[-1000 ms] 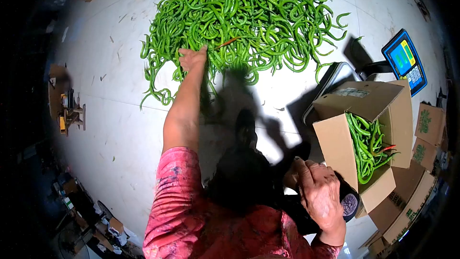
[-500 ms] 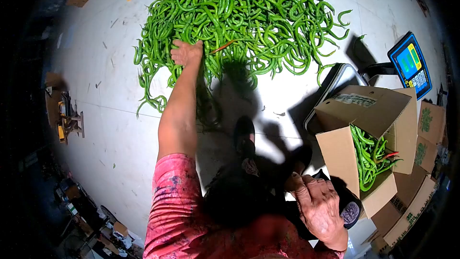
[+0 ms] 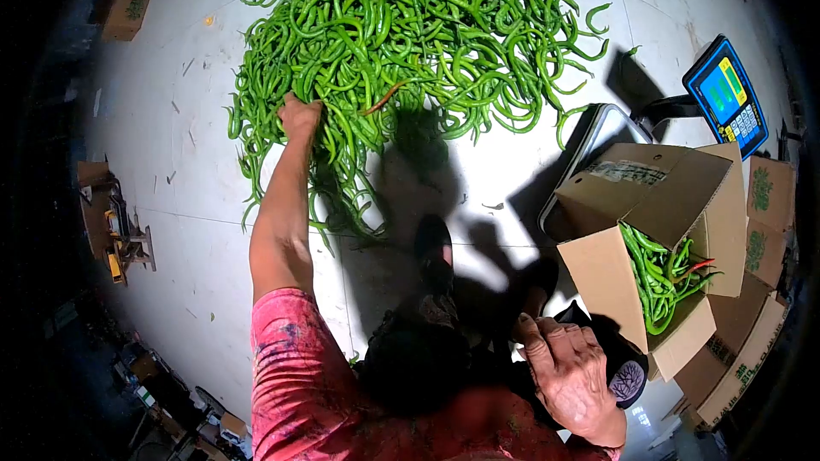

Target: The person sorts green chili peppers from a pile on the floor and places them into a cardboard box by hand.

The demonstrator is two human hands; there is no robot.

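Note:
A big heap of long green chili peppers (image 3: pixel 410 43) lies on the pale floor. My left hand (image 3: pixel 299 117) reaches out to its near left side, touching peppers. The fingertips sink among them, so their grip is hidden. One reddish-brown pepper (image 3: pixel 387 97) lies on the heap, right of that hand. Close to my body, my right hand (image 3: pixel 571 373) is by my knee with its fingers curled in. What those fingers hold, if anything, is hidden. To the right of it stands an open cardboard box (image 3: pixel 600 277) with green peppers (image 3: pixel 656 282) and a red one (image 3: pixel 699 265) inside.
Behind the box is a scale platform (image 3: pixel 608 126) with a lit blue display (image 3: pixel 726 98). More cardboard boxes (image 3: pixel 767 213) line the right edge. At the left sit a small wooden stool (image 3: pixel 137 243) and, farther off, another carton (image 3: pixel 126 15). My shoes (image 3: pixel 434 243) are below the heap.
My left hand has moved left and toward me along the heap's near side. Peppers that trail toward my feet show more clearly. My right hand has barely moved. The view has shifted slightly.

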